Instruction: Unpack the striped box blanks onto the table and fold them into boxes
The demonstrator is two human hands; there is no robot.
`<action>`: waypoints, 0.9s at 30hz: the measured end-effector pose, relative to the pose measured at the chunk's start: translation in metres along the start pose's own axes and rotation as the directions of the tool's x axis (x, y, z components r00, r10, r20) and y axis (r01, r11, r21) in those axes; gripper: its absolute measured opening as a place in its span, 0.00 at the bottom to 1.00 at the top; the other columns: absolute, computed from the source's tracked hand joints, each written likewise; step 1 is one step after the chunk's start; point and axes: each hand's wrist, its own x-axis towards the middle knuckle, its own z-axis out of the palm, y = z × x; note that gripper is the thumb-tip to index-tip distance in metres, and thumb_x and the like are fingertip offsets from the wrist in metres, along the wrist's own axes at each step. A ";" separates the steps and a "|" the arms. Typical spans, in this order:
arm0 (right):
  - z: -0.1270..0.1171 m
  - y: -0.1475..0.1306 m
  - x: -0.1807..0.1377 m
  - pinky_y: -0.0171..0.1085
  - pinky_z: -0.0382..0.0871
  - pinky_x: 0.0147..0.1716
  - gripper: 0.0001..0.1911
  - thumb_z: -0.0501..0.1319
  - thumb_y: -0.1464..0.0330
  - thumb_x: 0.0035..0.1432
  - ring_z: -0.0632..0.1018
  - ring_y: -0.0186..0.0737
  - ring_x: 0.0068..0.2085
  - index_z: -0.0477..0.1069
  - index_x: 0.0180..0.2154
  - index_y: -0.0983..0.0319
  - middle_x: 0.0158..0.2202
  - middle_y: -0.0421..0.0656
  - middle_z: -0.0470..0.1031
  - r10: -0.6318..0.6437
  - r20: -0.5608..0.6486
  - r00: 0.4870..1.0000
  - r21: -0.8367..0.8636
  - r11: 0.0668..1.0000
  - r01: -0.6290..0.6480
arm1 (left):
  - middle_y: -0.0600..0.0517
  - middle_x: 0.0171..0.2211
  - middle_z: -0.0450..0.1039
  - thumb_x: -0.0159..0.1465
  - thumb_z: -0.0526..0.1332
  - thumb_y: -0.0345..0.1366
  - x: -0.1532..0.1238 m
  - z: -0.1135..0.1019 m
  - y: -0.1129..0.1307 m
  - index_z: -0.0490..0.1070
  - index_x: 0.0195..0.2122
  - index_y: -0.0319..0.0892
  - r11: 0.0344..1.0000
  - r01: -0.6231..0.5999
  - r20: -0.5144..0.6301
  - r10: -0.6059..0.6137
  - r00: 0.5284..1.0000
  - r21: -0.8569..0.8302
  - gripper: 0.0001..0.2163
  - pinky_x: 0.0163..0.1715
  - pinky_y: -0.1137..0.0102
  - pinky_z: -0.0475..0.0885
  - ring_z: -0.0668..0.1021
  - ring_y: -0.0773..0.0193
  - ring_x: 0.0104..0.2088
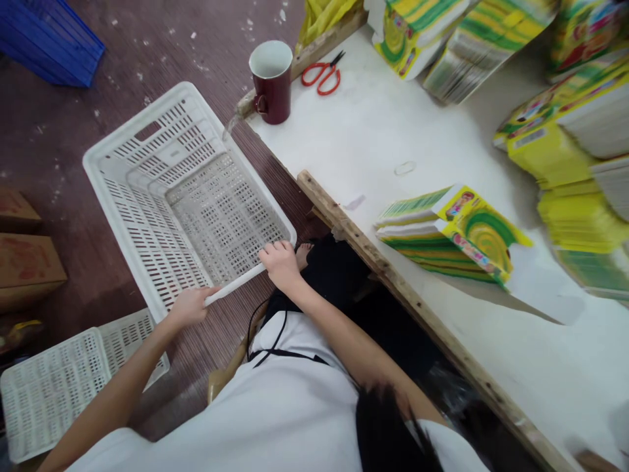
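Observation:
A white plastic basket (pixel 142 262) with slotted walls and a mesh bottom is in front of me, left of the table. Nothing lies inside it. My left hand (pixel 189 307) grips the near rim, with a finger along the edge. Farther right on the same rim, near the corner, my right hand (pixel 281 262) has its fingers curled over the edge. The palms and thumbs are mostly hidden.
On the white table (pixel 344 144) are a dark red mug (pixel 279 95), red-handled scissors (pixel 324 75) and yellow-green folded cartons (pixel 447 239). More carton stacks (pixel 574 157) lie farther right. White baskets (pixel 59 387), cardboard boxes (pixel 29 269) and a blue bin (pixel 54 42) stand on the left.

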 end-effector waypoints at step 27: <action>0.006 0.003 0.001 0.44 0.57 0.47 0.09 0.53 0.73 0.66 0.70 0.46 0.42 0.72 0.39 0.61 0.38 0.45 0.75 -0.028 -0.087 0.996 0.016 0.999 0.029 | 0.52 0.56 0.76 0.60 0.52 0.30 0.003 -0.005 0.005 0.65 0.63 0.55 0.990 0.027 0.014 -0.029 0.999 0.135 0.29 0.48 0.66 0.72 0.79 0.54 0.52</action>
